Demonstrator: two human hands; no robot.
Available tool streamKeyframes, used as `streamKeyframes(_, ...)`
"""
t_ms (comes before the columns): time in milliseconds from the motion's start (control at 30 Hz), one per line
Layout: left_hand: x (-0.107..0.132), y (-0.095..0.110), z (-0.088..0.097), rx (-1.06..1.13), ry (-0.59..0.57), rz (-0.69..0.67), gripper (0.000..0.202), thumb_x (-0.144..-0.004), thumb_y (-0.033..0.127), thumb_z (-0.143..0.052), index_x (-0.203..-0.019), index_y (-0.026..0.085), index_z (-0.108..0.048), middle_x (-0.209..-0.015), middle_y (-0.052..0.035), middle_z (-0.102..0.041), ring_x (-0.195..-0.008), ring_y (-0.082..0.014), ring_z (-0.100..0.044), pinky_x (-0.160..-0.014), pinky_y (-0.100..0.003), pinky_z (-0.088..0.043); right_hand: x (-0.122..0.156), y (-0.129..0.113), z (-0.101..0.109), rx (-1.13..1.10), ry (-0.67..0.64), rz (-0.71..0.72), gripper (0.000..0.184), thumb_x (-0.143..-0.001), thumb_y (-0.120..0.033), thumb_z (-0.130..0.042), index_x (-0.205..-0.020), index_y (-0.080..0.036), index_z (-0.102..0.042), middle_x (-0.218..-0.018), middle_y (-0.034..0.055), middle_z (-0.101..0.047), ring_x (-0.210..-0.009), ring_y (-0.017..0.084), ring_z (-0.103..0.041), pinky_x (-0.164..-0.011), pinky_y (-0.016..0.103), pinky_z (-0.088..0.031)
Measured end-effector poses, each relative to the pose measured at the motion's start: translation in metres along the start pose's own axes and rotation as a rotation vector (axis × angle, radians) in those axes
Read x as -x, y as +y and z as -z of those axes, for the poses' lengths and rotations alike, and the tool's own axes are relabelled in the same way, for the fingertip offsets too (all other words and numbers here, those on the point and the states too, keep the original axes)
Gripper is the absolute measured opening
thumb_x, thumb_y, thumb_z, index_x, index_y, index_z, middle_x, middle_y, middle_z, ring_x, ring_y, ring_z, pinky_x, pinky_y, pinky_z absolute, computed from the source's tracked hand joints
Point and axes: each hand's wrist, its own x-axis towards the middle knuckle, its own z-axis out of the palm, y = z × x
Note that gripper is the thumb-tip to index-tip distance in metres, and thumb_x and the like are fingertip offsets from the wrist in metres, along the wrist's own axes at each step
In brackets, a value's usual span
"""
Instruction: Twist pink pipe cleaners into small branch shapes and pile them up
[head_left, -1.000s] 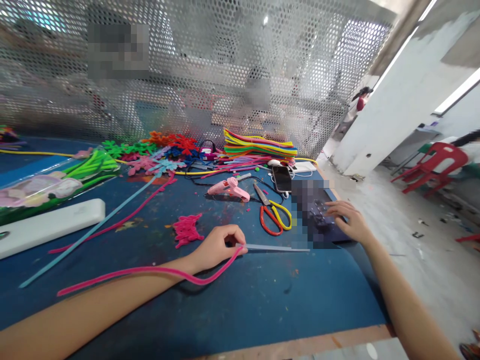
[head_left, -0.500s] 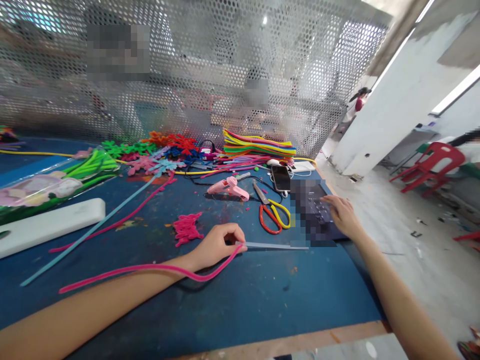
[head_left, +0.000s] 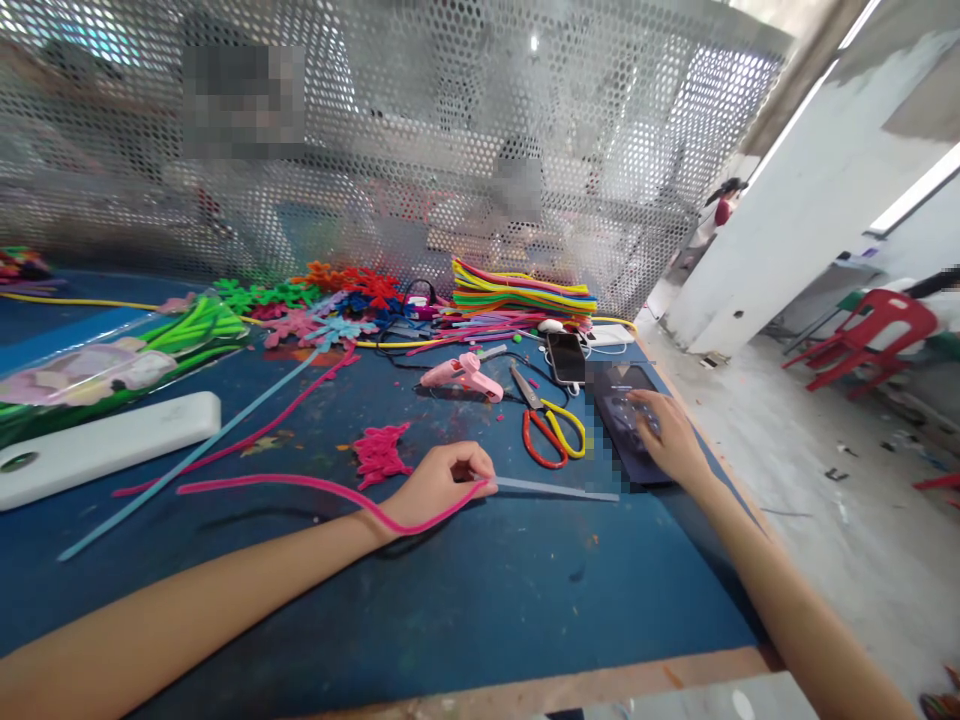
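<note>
My left hand (head_left: 439, 482) rests on the blue table (head_left: 480, 610) with its fingers pinched round the end of a long pink pipe cleaner (head_left: 300, 489) and a thin grey stick (head_left: 559, 489) that points right. The pipe cleaner arcs back over my forearm. My right hand (head_left: 667, 435) lies flat on a dark tablet (head_left: 628, 425) near the table's right edge, fingers spread on its screen. A small pink folded pipe-cleaner piece (head_left: 379, 452) lies just behind my left hand.
Red-and-yellow scissors (head_left: 551, 432), a pink glue gun (head_left: 465, 375) and a phone (head_left: 568, 357) lie beyond my hands. Stacked coloured pipe cleaners (head_left: 521, 292) and pipe-cleaner flowers (head_left: 330, 295) sit by the perforated metal screen (head_left: 420, 150). A white case (head_left: 105, 445) lies at left. Red chairs (head_left: 870, 335) stand far right.
The pink pipe cleaner's free end has swung up and away from me, off my forearm. My right hand has slid a little further onto the tablet. My left hand has stayed pinched.
</note>
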Motion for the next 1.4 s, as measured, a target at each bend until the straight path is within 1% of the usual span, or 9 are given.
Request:
streamKeyframes(100, 0.001, 0.000, 0.000, 0.053, 0.003, -0.007, 0.024, -0.067, 0.026, -0.070, -0.063, 0.012, -0.052, -0.073, -0.0012, -0.058, -0.064, -0.0088, -0.054, -0.059, -0.021, -0.043, -0.006, -0.048, 0.005, -0.105, -0.068, 0.048, 0.029, -0.085, -0.024, -0.042, -0.112, -0.021, -0.050, -0.111, 0.0103, -0.059, -0.106, 0.025, -0.052, -0.091, 0.041, -0.040)
streamKeyframes(200, 0.002, -0.004, -0.002, 0.121, -0.004, 0.031, 0.022, -0.070, 0.026, -0.068, -0.066, 0.012, -0.052, -0.077, -0.0020, -0.060, -0.062, -0.0087, -0.056, -0.057, -0.021, -0.044, -0.010, -0.103, 0.004, -0.224, -0.245, 0.162, 0.025, -0.087, -0.024, -0.043, -0.110, -0.021, -0.052, -0.109, 0.0097, -0.060, -0.103, 0.023, -0.053, -0.090, 0.037, -0.040)
streamKeyframes(300, 0.003, -0.008, -0.003, 0.183, 0.016, 0.062, 0.022, -0.072, 0.028, -0.066, -0.068, 0.012, -0.051, -0.081, -0.0033, -0.061, -0.065, -0.0110, -0.060, -0.057, -0.023, -0.047, -0.012, -0.147, -0.009, -0.292, -0.472, 0.243, 0.023, -0.086, -0.027, -0.047, -0.106, -0.021, -0.054, -0.103, 0.0078, -0.062, -0.095, 0.021, -0.056, -0.081, 0.032, -0.042)
streamKeyframes(400, 0.004, -0.010, -0.001, 0.125, 0.050, 0.009, 0.022, -0.072, 0.028, -0.067, -0.067, 0.012, -0.053, -0.078, -0.0024, -0.059, -0.068, -0.0115, -0.059, -0.060, -0.023, -0.048, -0.014, -0.172, -0.028, -0.315, -0.579, 0.186, 0.016, -0.086, -0.026, -0.045, -0.098, -0.018, -0.054, -0.088, 0.0062, -0.064, -0.076, 0.018, -0.058, -0.064, 0.026, -0.040)
streamKeyframes(600, 0.003, -0.005, 0.008, -0.128, 0.055, -0.128, 0.021, -0.076, 0.029, -0.064, -0.065, 0.013, -0.057, -0.074, -0.0024, -0.057, -0.069, -0.0118, -0.055, -0.064, -0.024, -0.044, -0.013, -0.177, -0.053, -0.625, -0.582, -0.047, 0.021, -0.088, -0.034, -0.046, -0.096, -0.018, -0.056, -0.081, 0.0039, -0.063, -0.069, 0.014, -0.056, -0.059, 0.024, -0.038)
streamKeyframes(800, 0.004, -0.002, 0.016, -0.508, -0.053, -0.349, 0.020, -0.081, 0.028, -0.057, -0.065, 0.018, -0.063, -0.081, -0.0041, -0.057, -0.078, -0.0136, -0.052, -0.072, -0.026, -0.039, -0.014, -0.167, -0.052, -1.097, -0.870, -0.349, 0.031, -0.083, -0.044, -0.050, -0.088, -0.015, -0.060, -0.069, 0.0015, -0.062, -0.047, 0.007, -0.049, -0.044, 0.019, -0.036)
streamKeyframes(933, 0.007, -0.003, 0.018, -0.626, -0.150, -0.477, 0.020, -0.084, 0.028, -0.053, -0.069, 0.022, -0.064, -0.076, -0.0041, -0.062, -0.075, -0.0139, -0.052, -0.072, -0.027, -0.038, -0.014, -0.166, -0.054, -1.223, -0.985, -0.492, 0.032, -0.078, -0.046, -0.057, -0.083, -0.015, -0.058, -0.058, -0.0016, -0.060, -0.040, 0.005, -0.047, -0.036, 0.016, -0.031)
streamKeyframes(1200, 0.013, -0.004, 0.015, -0.698, -0.147, -0.462, 0.015, -0.084, 0.028, -0.052, -0.080, 0.024, -0.066, -0.079, -0.0021, -0.067, -0.078, -0.0141, -0.057, -0.078, -0.026, -0.038, -0.014, -0.172, -0.050, -1.318, -0.997, -0.490, 0.039, -0.070, -0.048, -0.066, -0.091, -0.015, -0.061, -0.047, -0.0088, -0.043, -0.036, 0.002, -0.031, -0.034, 0.017, -0.019)
streamKeyframes(1400, 0.015, -0.002, 0.014, -0.669, -0.151, -0.434, 0.013, -0.079, 0.033, -0.058, -0.082, 0.023, -0.066, -0.081, -0.0039, -0.068, -0.083, -0.0167, -0.059, -0.082, -0.028, -0.040, -0.014, -0.173, -0.050, -1.274, -0.997, -0.544, 0.035, -0.067, -0.048, -0.068, -0.066, -0.013, -0.062, -0.046, -0.0076, -0.037, -0.039, 0.002, -0.024, -0.037, 0.021, -0.013)
